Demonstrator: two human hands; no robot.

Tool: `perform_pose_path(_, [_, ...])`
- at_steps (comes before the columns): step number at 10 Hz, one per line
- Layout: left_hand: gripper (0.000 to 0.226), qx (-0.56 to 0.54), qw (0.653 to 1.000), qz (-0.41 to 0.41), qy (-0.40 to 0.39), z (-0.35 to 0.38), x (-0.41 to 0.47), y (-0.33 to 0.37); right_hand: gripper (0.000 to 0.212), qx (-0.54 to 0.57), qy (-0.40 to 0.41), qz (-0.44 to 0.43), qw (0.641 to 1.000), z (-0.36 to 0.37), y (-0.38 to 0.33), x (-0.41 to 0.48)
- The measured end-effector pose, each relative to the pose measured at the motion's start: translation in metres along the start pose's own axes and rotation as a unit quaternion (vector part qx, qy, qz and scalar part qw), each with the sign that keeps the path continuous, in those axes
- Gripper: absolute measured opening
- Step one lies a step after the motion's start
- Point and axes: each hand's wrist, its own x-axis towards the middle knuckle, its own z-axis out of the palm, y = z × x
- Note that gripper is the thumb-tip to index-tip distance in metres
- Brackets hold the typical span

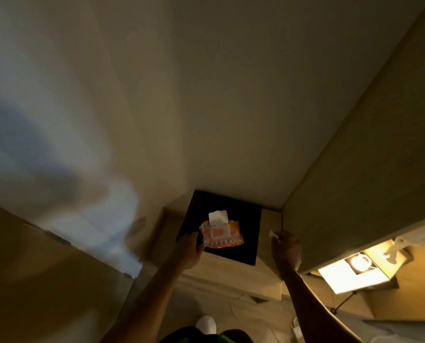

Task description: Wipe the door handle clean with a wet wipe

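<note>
On the square black tabletop [246, 214] lies the orange plastic wet-wipe pack [222, 235], white flip lid raised, steadied at its edge by the left hand [190, 248]. Pinched in the right hand [285, 247], a small white wipe [272, 234]. Wipe fetched, probably; next, carrying it to the door handle, nowhere in view.

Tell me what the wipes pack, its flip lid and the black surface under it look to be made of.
Wipes pack: soft plastic film, likely; orange printed wrapper, crinkled at the ends, slightly shiny.
Flip lid: rigid white plastic, apparently; it stands open and keeps a flat, rounded shape.
Black surface: unclear; matte and dark with straight edges, could be painted wood or laminate. The dim light hides any texture.
</note>
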Motion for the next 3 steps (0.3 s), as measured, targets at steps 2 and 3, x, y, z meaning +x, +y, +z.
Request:
perform_pose_path(2, [0.050,0.008,0.999,0.034,0.007,-0.011,0.035,0.014,0.025,0.016,-0.018,0.004,1.000,0.009,-0.006,0.025])
perform_pose_path(3, [0.049,0.010,0.999,0.032,0.006,-0.013,0.046,0.015,0.025,0.032,0.000,-0.008,0.999,0.008,-0.013,0.029])
